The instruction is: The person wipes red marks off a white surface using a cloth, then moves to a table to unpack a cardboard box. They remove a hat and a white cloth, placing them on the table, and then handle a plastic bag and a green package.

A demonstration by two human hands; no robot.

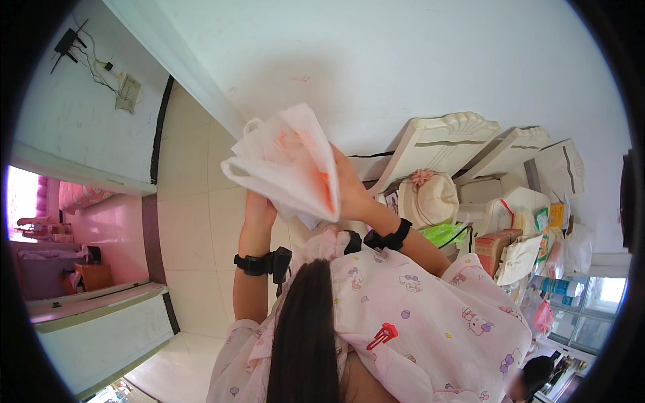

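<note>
A white plastic carrier bag (pixel 282 166) with loop handles and orange-red marks is raised in front of me, beside the white wall. My right hand (pixel 350 186) grips it along its right side, with the fingers partly behind the plastic. Under the lower left of the bag is my left hand (pixel 259 207); its fingers are hidden, so their grip does not show. Whatever the bag may contain cannot be made out. Both wrists wear black straps, the left one carrying a small black device (pixel 281 264).
Cream carved chairs (pixel 443 141) line the wall at right, a cream hat (pixel 428 199) on one. Near them are a cardboard box (pixel 496 247) and several bags. Tiled floor (pixel 191 242) lies left, beside a doorway. A router (pixel 68 43) hangs upper left. Another person's head (pixel 536 373) shows lower right.
</note>
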